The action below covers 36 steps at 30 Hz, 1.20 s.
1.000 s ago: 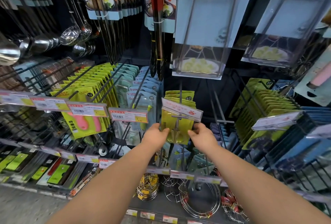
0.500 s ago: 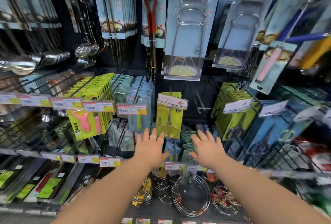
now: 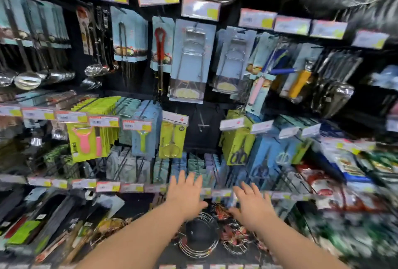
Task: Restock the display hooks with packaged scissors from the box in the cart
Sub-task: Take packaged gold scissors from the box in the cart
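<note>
Left hand (image 3: 187, 196): fingers straight and spread, holding nothing. Right hand (image 3: 252, 206): the same, released, nothing in it. Both hang in front of the lower price rail (image 3: 131, 187) near the middle of the display rack (image 3: 202, 139), apart from every pack.

Scissors: a green scissors pack (image 3: 172, 142) hangs on a hook in the rack's middle row, under its price tag (image 3: 175, 118), above and slightly left of the left hand. Just right of it is a bare hook (image 3: 201, 121) with nothing on it. Further right, toward the rack's right edge, are a second green pack (image 3: 235, 144) and blue packs (image 3: 267, 155). The picture is blurred, so the number of packs per hook cannot be counted.

Box and cart: not in view.

Progress (judgement): at least one hook carries stock, and neither hand has a pack, so this reads as a pause between hangings. Left to do: fetch more packs from the box; the bare hook looks like one candidate. How much remains in the box cannot be told.
</note>
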### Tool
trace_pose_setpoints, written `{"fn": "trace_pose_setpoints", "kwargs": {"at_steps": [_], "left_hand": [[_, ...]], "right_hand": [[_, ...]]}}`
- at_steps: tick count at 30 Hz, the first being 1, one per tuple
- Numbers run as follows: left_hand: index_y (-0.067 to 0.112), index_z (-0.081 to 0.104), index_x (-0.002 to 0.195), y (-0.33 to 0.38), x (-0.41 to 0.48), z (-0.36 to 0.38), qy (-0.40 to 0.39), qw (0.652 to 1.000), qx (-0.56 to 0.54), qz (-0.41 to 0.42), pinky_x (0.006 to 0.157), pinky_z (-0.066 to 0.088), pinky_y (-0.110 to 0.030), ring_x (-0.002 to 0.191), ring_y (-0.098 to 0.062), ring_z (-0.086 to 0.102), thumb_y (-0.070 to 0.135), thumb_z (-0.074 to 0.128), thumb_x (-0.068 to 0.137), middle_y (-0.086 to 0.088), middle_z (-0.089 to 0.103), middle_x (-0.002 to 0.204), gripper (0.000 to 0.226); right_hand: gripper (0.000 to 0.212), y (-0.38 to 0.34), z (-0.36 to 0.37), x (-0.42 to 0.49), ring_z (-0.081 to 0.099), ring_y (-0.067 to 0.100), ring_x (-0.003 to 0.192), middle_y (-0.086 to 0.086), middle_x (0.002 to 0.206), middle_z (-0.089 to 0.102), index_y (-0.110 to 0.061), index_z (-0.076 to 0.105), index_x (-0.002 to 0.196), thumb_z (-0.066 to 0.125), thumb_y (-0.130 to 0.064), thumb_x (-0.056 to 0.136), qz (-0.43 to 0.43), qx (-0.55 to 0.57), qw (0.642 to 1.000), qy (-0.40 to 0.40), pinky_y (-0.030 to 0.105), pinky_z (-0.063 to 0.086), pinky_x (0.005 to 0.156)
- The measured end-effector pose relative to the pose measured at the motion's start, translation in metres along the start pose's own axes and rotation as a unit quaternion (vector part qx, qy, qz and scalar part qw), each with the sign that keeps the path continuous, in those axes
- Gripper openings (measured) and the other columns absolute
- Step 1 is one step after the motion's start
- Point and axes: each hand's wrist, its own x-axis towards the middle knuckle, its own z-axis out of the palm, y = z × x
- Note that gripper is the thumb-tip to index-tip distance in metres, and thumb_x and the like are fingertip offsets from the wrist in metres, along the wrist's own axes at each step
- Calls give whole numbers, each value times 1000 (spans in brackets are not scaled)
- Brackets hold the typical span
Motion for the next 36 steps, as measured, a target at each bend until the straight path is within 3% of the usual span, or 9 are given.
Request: {"fn": "trace_pose_setpoints", "kwargs": {"at_steps": [8, 17, 25, 36], "left_hand": [[19, 5, 153, 197, -80, 20, -25, 985, 0, 170, 118, 9, -53, 148, -34, -1, 59, 39, 92, -7, 5, 161, 81], [17, 6, 153, 367, -135, 33, -21, 933, 81, 349, 118, 12, -51, 148, -33, 2, 57, 38, 94, -7, 9, 161, 78], [18, 3, 153, 489, -116, 55, -43, 884, 110, 453, 118, 7, -53, 148, -33, -1, 57, 40, 93, -7, 5, 161, 80], [19, 13, 152, 636, 2, 44, -51, 830, 110, 545, 119, 6, -54, 148, -33, 4, 55, 45, 91, -8, 15, 160, 77]], "right_hand": [[69, 141, 38, -204, 6, 29, 146, 2, 159, 8, -24, 15, 149, 42, -52, 93, 185, 33, 982, -14, 54, 14, 114], [68, 241, 77, -353, 5, 28, 147, 1, 159, 10, -29, 17, 149, 44, -53, 91, 362, 88, 928, -7, 54, 12, 115], [68, 318, 114, -403, 5, 30, 147, 2, 158, 14, -29, 15, 149, 43, -52, 91, 470, 122, 873, -34, 55, 10, 115], [68, 444, 130, -363, 9, 26, 147, 0, 158, 18, -29, 19, 148, 43, -53, 90, 558, 161, 812, -50, 54, 12, 116]]}}
